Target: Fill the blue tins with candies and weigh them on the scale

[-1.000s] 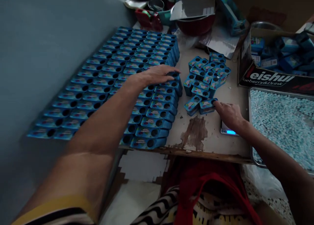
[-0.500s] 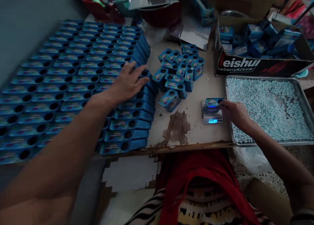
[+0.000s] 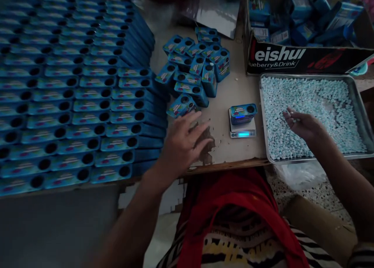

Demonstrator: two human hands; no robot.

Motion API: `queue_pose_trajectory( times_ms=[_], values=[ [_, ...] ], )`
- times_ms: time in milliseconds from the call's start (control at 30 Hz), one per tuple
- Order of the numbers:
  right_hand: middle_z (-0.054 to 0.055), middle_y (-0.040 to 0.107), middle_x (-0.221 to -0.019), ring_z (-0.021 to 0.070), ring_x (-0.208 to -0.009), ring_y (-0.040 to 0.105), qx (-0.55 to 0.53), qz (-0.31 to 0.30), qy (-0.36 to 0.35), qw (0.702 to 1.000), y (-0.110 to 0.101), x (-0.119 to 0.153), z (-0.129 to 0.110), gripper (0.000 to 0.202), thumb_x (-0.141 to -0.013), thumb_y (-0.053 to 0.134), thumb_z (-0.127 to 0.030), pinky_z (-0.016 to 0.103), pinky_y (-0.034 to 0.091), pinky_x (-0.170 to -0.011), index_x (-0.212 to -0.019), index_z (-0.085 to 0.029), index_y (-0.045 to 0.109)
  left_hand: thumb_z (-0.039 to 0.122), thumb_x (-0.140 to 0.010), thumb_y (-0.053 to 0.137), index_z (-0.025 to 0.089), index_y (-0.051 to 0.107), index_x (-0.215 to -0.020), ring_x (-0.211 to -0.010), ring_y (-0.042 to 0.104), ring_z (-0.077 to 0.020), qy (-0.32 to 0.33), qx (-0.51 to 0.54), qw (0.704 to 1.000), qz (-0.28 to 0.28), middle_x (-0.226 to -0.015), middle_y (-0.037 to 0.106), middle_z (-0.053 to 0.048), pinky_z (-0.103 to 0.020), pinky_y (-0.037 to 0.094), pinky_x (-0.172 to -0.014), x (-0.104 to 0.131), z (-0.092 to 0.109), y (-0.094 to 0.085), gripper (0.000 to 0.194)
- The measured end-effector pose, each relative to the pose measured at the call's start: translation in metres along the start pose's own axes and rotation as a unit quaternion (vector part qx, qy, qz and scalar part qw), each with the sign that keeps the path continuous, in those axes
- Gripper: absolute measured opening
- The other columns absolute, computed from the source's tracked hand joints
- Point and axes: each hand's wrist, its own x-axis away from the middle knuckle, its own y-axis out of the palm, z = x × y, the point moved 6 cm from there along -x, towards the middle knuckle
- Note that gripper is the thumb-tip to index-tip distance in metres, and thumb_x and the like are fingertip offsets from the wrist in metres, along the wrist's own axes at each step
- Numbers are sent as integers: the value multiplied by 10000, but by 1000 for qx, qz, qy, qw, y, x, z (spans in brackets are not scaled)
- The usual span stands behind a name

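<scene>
A red apron (image 3: 233, 182) with a curved strap (image 3: 191, 236) frames a black-and-cream striped top (image 3: 233, 231), yellow lettering (image 3: 254, 245) inside the apron's curve and a striped sleeve (image 3: 362, 256) to its right, the left hand (image 3: 184, 141) and right hand (image 3: 306, 124) bare.

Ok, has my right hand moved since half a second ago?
Yes: judged against the scale, your right hand has moved right, from the blue box on it to the pellets in the metal tray.
</scene>
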Motion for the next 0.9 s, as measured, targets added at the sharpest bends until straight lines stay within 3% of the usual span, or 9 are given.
queue_pose_trajectory(
  times_ms=[100, 200, 300, 400, 533, 633, 767, 833, 900],
  values=[
    [31, 700, -815, 31, -515, 522, 42, -50, 68, 996, 21, 14, 14, 236, -791, 740, 33, 66, 459, -423, -956, -135, 725, 285, -1022, 777, 295, 612, -1564, -1491, 641, -351, -31, 66, 997, -16, -1599, 636, -128, -555, 537, -1296, -13, -3, 22, 567],
    [26, 723, -772, 12, -452, 418, 130, -148, 34, 980, 57, 27, 4, 185, -837, 859, -109, 99, 319, -344, -1006, -110, 782, 284, -1016, 785, 314, 544, -1641, -1494, 635, -330, -45, 119, 992, -20, -1593, 640, -111, -523, 520, -1315, -26, -5, 30, 671],
    [49, 765, -818, 50, -569, 576, 205, -209, -19, 956, 93, 38, -11, 230, -841, 935, -194, 126, 437, -454, -1024, -138, 807, 267, -1003, 798, 309, 524, -1658, -1500, 627, -326, -57, 160, 985, -21, -1600, 641, -111, -521, 514, -1316, -35, -7, 37, 711],
    [39, 743, -800, 98, -686, 665, 255, -238, -23, 937, 122, 44, -21, 263, -809, 985, -215, 179, 529, -565, -984, -160, 797, 291, -984, 827, 305, 537, -1647, -1475, 641, -326, -77, 213, 974, -22, -1593, 649, -109, -523, 539, -1288, -42, -10, 44, 724],
    [29, 719, -795, 126, -707, 662, 301, -242, -53, 921, 143, 44, -36, 258, -823, 987, -252, 239, 538, -592, -958, -185, 778, 371, -992, 831, 315, 534, -1642, -1459, 658, -309, -97, 311, 945, -22, -1590, 650, -104, -499, 551, -1270, -51, -8, 53, 717],
    [19, 684, -749, 123, -644, 583, 359, -248, -86, 896, 148, 46, -43, 243, -848, 966, -304, 272, 488, -579, -980, -194, 795, 431, -1021, 795, 307, 525, -1639, -1472, 652, -307, -118, 354, 928, -14, -1591, 647, -112, -495, 554, -1259, -58, -3, 60, 685],
    [13, 651, -709, 161, -648, 555, 490, -240, -159, 823, 153, 51, -50, 222, -893, 917, -369, 323, 457, -613, -1027, -218, 825, 427, -1011, 806, 316, 503, -1644, -1470, 652, -309, -144, 368, 918, -25, -1585, 660, -114, -490, 574, -1229, -64, 4, 69, 710],
    [8, 658, -708, 168, -655, 562, 564, -231, -205, 766, 158, 54, -53, 162, -910, 870, -318, 329, 439, -633, -1032, -216, 838, 364, -996, 819, 308, 512, -1635, -1453, 664, -300, -146, 379, 913, -29, -1577, 669, -111, -476, 579, -1222, -66, 6, 71, 711],
    [9, 683, -733, 168, -687, 587, 640, -223, -256, 689, 167, 59, -54, 120, -912, 807, -224, 327, 427, -673, -1022, -200, 850, 301, -976, 829, 293, 542, -1611, -1439, 674, -290, -145, 390, 909, -28, -1568, 675, -107, -459, 583, -1215, -66, 7, 71, 697]
  ],
)
